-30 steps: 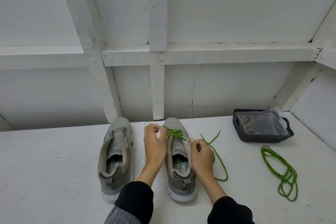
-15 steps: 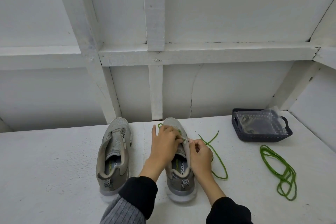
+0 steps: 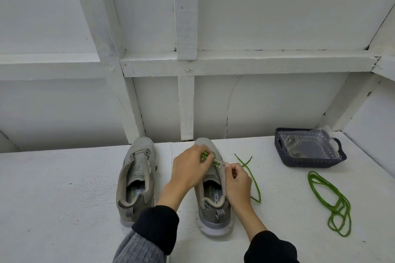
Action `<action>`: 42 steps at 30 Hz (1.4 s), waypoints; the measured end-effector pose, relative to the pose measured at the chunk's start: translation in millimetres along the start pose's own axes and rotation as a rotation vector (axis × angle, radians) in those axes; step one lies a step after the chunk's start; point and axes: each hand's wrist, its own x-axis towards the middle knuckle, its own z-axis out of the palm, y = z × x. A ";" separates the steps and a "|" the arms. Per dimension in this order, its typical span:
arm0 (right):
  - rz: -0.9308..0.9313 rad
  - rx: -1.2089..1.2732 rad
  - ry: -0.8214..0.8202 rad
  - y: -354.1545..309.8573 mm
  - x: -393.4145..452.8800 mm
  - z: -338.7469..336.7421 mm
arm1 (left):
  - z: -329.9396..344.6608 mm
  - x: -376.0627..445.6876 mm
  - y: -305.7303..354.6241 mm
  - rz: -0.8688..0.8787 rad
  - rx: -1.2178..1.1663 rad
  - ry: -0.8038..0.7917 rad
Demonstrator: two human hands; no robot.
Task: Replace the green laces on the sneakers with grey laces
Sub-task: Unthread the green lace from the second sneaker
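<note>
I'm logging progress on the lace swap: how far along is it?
Done: left sneaker is unlaced, its green lace lying loose. In hand: left hand and right hand are pulling the green lace from the right sneaker. Left: fitting grey laces on both.

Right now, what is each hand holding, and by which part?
Left hand pinches the green lace threaded in the right grey sneaker; right hand pinches that sneaker's eyelet edge.

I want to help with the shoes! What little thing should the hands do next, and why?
Probably pull the green lace out of the next eyelet. The left hand is already pinching its crossings on the right sneaker, the right hand holds the shoe's edge, and the left sneaker is already bare, its old lace lying aside.
</note>
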 end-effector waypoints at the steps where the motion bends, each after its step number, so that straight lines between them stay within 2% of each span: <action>1: -0.001 0.001 0.000 -0.2 -0.3 -0.1 | 3.7 0.3 0.9 0.030 0.140 -0.042; 3: -0.007 0.002 0.001 0.1 -0.6 -0.2 | 12.2 0.0 2.1 0.056 0.280 -0.071; 6: -0.013 0.001 0.003 0.4 -0.3 0.5 | 24.0 -0.4 -3.6 0.022 0.145 -0.031; 9: -0.013 0.006 0.006 -0.6 -0.2 0.5 | 28.2 -4.3 -8.5 -0.057 -0.270 0.029; 12: -0.009 0.016 0.007 -1.4 -0.7 0.0 | 19.6 -10.5 -4.7 -0.220 -0.777 0.173; 16: -0.004 0.010 0.013 -0.1 -0.5 0.0 | 6.8 -7.6 -7.1 -0.347 -1.110 0.271; 18: -0.001 0.019 0.011 0.9 -0.7 0.2 | 5.3 -4.6 -13.1 -0.378 -1.046 0.297; 21: 0.005 0.017 0.006 0.5 -0.7 -0.1 | 3.7 -3.9 -23.6 -0.356 -0.741 0.290; 26: -0.006 0.015 0.009 -0.6 -0.4 -1.3 | -3.0 -6.4 -26.8 -0.287 -0.347 0.116; 28: -0.004 0.005 0.002 -0.2 -0.8 -0.8 | -2.3 -6.7 -29.2 -0.294 -0.258 0.066; 31: -0.006 0.008 0.004 0.1 -0.5 -0.3 | 1.9 -8.8 -30.4 -0.318 -0.158 0.107; 34: -0.014 0.019 -0.002 0.1 -0.2 -0.2 | 6.5 -15.6 -22.3 -0.287 -0.125 0.208; 39: -0.060 -0.033 -0.056 -0.9 6.5 1.0 | 17.9 -25.7 -13.8 -0.316 -0.227 0.126; 42: -0.082 -0.089 -0.087 -0.9 13.0 3.4 | 22.7 -29.9 -13.9 -0.329 -0.249 0.187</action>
